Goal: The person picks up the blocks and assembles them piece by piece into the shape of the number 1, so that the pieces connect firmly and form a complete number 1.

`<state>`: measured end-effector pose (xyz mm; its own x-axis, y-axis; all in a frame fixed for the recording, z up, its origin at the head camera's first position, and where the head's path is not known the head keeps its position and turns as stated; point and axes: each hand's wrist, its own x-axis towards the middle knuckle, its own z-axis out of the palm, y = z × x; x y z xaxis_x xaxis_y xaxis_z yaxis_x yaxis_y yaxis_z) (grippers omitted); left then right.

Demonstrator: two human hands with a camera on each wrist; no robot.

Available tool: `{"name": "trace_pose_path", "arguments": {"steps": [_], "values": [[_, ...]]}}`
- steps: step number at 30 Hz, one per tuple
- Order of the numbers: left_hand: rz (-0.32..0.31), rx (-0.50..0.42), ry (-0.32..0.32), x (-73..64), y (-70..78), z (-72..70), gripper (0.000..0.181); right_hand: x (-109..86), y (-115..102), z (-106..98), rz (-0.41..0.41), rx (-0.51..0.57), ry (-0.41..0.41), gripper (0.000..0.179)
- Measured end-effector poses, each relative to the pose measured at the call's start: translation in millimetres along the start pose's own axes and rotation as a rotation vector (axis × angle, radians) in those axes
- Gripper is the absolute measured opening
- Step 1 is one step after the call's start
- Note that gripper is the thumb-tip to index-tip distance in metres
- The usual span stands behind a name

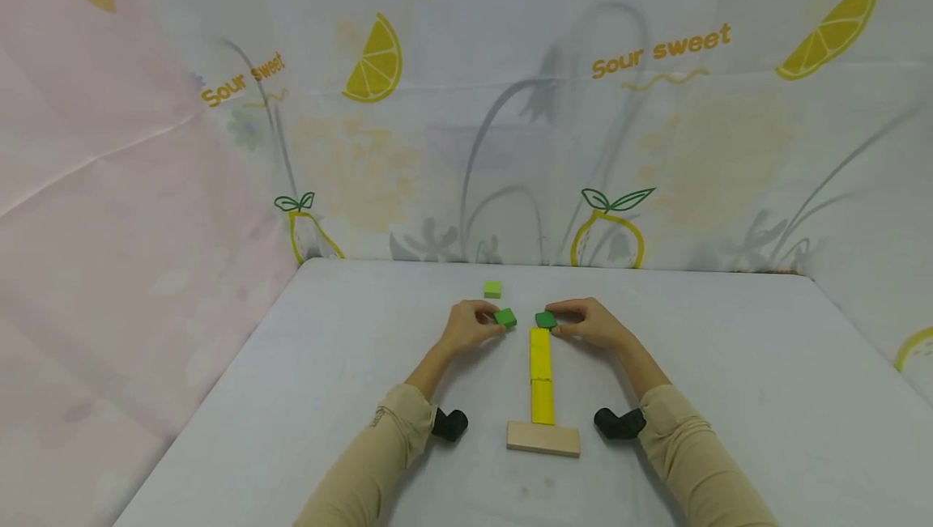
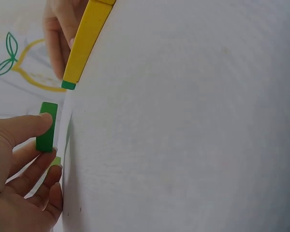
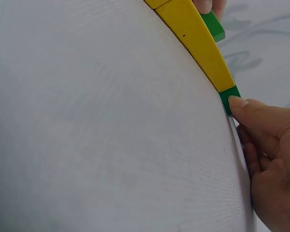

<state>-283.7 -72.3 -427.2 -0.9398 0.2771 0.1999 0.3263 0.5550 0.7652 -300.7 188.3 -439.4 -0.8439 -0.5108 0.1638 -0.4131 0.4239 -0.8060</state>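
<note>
My left hand pinches a green block between thumb and fingers. In the left wrist view that green block is held raised and apart from the others. My right hand pinches a dark green block at the far end of a row of yellow blocks. The right wrist view shows the dark green block against the end of a yellow block, with the thumb on it. A second yellow block continues the row towards me and meets a plain wooden block lying crosswise.
Beyond my left hand a light green block lies on the white tabletop. Patterned cloth with lemon prints hangs behind the table and along its left side. Black wrist mounts project inward from both sleeves.
</note>
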Motion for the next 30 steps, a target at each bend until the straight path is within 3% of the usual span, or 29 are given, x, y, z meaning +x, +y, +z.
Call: {"name": "trace_pose_path", "arguments": {"steps": [30], "values": [[0.003, 0.075, -0.063, 12.1, 3.9, 14.1, 0.030, 0.2, 0, 0, 0.004, 0.015, 0.005, 0.042]]}}
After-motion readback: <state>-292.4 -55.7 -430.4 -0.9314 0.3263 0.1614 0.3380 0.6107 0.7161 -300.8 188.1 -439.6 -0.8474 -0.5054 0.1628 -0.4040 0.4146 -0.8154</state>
